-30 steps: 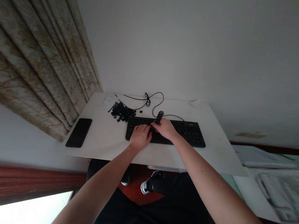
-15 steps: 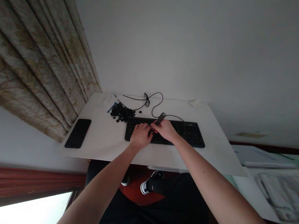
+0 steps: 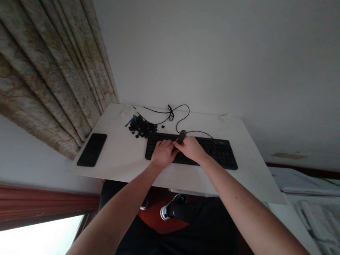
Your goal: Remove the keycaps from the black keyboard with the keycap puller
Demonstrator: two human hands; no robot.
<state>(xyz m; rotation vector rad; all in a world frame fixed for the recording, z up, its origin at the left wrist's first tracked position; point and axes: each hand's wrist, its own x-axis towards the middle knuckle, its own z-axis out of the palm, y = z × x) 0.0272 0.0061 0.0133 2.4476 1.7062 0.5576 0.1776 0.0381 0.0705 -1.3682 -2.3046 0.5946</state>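
A black keyboard (image 3: 226, 155) lies on the white desk. My left hand (image 3: 162, 153) rests palm down on its left half, fingers stretched over the keys and thumb close to my right hand. Just right of it, my right hand (image 3: 191, 148) is closed around a short dark tool (image 3: 181, 137), whose upper end sticks up past my fingers. The tool's lower end is hidden by my hands, so I cannot tell whether it touches a key. Beyond the keyboard's left end is a heap of loose black keycaps (image 3: 142, 126), with a thin blue object (image 3: 130, 120) at its edge.
A black phone (image 3: 91, 150) lies on the desk (image 3: 126, 161) at the left. The keyboard's cable (image 3: 187, 115) loops behind it, near the wall. A curtain (image 3: 69, 74) hangs at the left. Papers and a plastic-wrapped bundle (image 3: 325, 223) sit lower right, beyond the desk.
The view has shifted slightly, moving the desk a little right. The dark tool in my right hand now stands more upright, with less showing above my fingers. My left hand stays on the keyboard.
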